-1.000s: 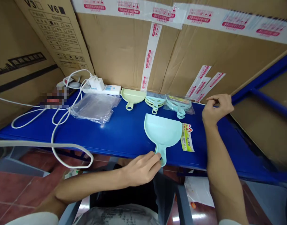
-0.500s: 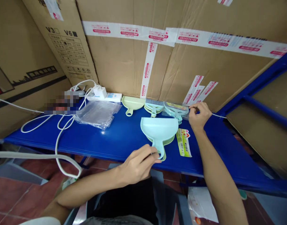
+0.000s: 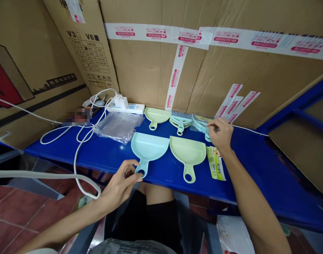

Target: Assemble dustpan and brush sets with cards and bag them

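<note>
My left hand (image 3: 125, 180) pinches the ring handle of a light-blue dustpan (image 3: 150, 146) at the front of the blue table. Directly to its right a light-green dustpan (image 3: 188, 151) lies flat, its handle toward me. At the back right my right hand (image 3: 221, 133) is closed at the edge of a bagged dustpan set (image 3: 200, 124); the fingertips are partly hidden. A yellow-green printed card (image 3: 215, 163) lies beside the green dustpan, below my right hand.
At the back stand another green dustpan (image 3: 157, 115) and a stack of dustpans with a brush (image 3: 180, 121). Clear plastic bags (image 3: 119, 126), a white power strip (image 3: 135, 108) and looping white cables (image 3: 76, 155) occupy the left. Cardboard (image 3: 145, 70) walls the rear.
My left hand has moved the blue dustpan left, off the green one, which now lies uncovered. My right hand has stayed by the bagged set, shifting slightly nearer its handles. The camera view has turned slightly.
</note>
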A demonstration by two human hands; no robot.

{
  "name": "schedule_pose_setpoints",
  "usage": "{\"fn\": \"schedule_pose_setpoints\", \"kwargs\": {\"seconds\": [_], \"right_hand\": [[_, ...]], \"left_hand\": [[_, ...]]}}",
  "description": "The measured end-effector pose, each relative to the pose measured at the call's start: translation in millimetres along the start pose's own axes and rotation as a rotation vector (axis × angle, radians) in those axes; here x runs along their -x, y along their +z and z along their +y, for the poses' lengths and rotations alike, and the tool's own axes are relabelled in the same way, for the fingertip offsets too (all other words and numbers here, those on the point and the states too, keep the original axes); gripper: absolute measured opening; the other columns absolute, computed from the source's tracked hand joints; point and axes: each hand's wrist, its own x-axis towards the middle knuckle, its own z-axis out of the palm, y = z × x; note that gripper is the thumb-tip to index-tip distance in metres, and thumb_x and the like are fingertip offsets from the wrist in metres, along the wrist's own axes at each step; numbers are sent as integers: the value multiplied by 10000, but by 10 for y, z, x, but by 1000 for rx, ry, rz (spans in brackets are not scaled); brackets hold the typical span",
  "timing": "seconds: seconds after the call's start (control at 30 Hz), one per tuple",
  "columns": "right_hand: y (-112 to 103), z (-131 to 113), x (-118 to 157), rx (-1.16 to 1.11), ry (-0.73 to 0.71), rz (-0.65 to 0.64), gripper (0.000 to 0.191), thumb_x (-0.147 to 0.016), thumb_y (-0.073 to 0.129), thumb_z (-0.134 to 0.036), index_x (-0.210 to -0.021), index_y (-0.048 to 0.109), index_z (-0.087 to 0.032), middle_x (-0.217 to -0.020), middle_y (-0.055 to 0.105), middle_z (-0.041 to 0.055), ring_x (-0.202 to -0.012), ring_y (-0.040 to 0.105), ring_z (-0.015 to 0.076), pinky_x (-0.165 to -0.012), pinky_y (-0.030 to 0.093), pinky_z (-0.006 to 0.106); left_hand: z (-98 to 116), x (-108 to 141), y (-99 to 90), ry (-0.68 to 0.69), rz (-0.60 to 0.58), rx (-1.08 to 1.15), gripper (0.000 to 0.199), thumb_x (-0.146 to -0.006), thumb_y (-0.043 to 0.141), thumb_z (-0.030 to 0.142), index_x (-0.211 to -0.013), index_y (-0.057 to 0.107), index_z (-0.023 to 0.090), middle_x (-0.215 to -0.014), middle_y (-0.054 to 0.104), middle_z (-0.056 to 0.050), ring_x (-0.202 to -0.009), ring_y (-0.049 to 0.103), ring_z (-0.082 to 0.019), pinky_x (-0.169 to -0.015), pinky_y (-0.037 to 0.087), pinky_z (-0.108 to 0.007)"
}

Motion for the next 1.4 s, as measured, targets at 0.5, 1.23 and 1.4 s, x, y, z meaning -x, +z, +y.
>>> {"fn": "schedule_pose_setpoints", "kwargs": {"seconds": [0.5, 1.23, 1.4], "right_hand": [[12, -368, 95, 20, -205, -902, 509, -882, 809, -591, -1260, 827, -250, -1162, 740, 119, -1102, 555, 361, -1001, 474, 546], [-48, -458, 76, -15, -94, -1025, 680, -791, 926, -523, -1376, 778, -210, -1248, 705, 128, -1138, 518, 368, -1018, 472, 510], [-60, -429, 77, -46, -75, -1013, 695, -807, 896, -578, -1378, 774, -201, -1241, 712, 132, -1155, 525, 375, -1036, 468, 519]], "left_hand": [[-76, -197, 78, -50, -25, 55, 192, -1068, 571, 181, -1137, 739, 244, -1337, 590, -126, -976, 677, -208, -781, 626, -343], [-135, -234, -1, -25, -101, 31, 195, -1094, 568, 222, -1106, 762, 218, -1369, 585, -125, -929, 680, -181, -776, 576, -309], [-98, -375, -98, 42, -99, -13, 208, -1066, 642, 272, -1255, 721, 232, -1368, 592, -133, -987, 684, -202, -824, 614, -348]]}}
